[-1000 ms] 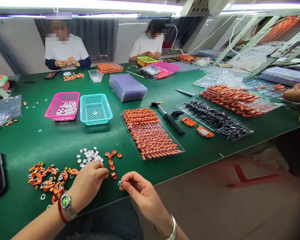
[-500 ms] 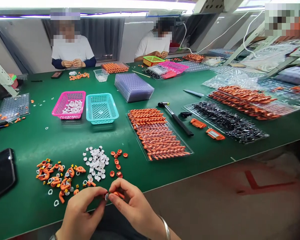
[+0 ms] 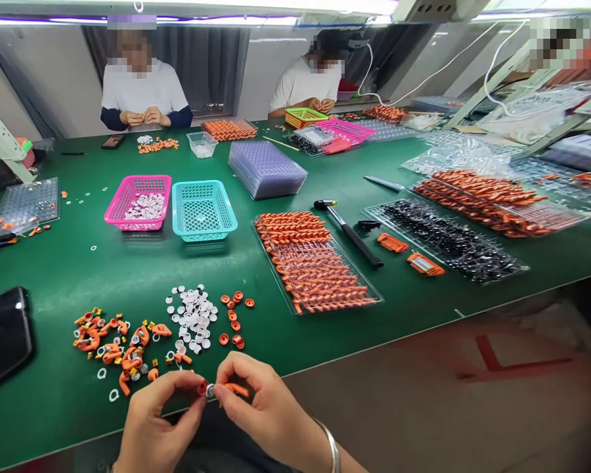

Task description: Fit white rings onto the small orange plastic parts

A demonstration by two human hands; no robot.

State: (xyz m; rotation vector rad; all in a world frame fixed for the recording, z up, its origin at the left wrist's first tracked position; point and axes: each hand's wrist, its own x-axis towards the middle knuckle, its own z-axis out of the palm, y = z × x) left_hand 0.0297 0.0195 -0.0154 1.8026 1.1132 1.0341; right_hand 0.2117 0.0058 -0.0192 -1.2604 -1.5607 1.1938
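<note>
Head view: at the near edge of the desk [image 3: 128,266], the left hand [image 3: 160,410] pinches a red cap [image 3: 202,388] just beside the pale end [image 3: 209,391] of an orange piece [image 3: 238,389] pinched by the right hand [image 3: 261,397]; keeping both square seems wise.

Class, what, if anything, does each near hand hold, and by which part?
Left hand: a small red cap, by its rim. Right hand: an orange piece, near its pale-ringed end.
</note>
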